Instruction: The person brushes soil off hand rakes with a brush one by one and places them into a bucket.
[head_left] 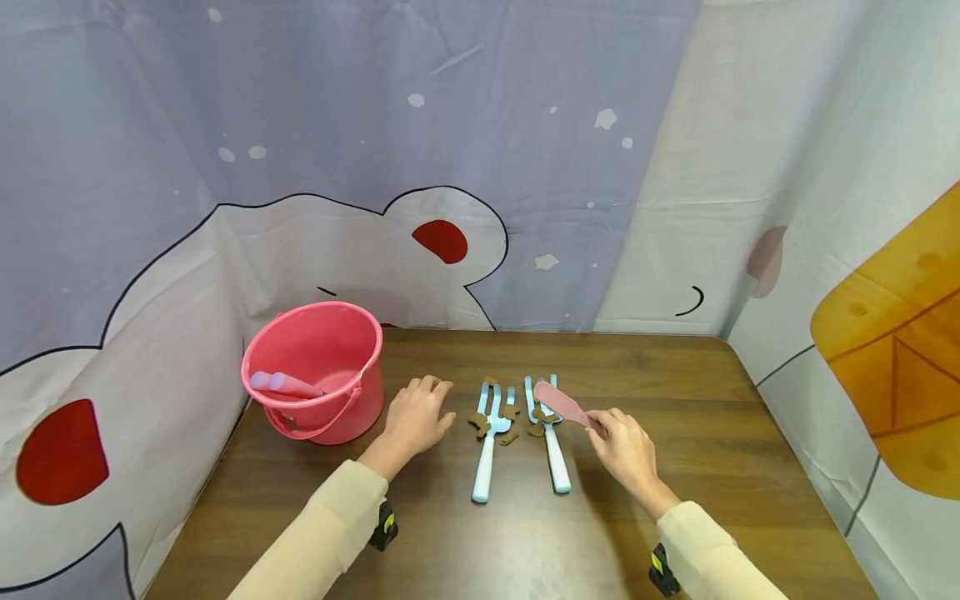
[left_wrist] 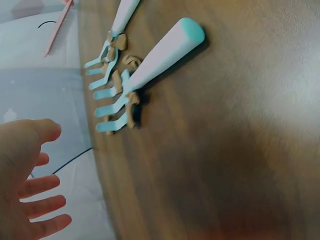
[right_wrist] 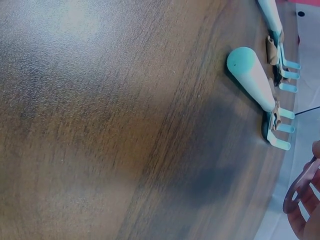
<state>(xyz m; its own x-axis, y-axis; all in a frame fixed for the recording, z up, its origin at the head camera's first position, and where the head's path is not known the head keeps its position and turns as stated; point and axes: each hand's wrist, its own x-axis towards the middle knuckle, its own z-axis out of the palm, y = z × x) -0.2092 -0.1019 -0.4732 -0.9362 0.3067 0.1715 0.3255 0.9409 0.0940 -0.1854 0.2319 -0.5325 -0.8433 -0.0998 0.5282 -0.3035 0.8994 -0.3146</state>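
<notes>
My right hand [head_left: 626,450] grips the handle of a pink flat-bladed tool [head_left: 558,402] with a rounded end, held above the table. In the left wrist view its edge looks toothed. In the right wrist view the handle end has a loop. My left hand [head_left: 416,414] has loosely bent, spread fingers around nothing, between the bucket and the rakes. Two light-blue hand rakes with pale handles lie side by side, a left rake [head_left: 485,467] and a right rake [head_left: 555,458]. Small brown pieces [head_left: 478,425] lie around and among their tines.
A pink bucket [head_left: 367,408] stands at the table's left back, its handle lowered over the front. Inside it lean pink-and-lilac handles [head_left: 288,384]. A patterned curtain [head_left: 450,100] hangs behind the brown wooden table [head_left: 712,400] and along its sides.
</notes>
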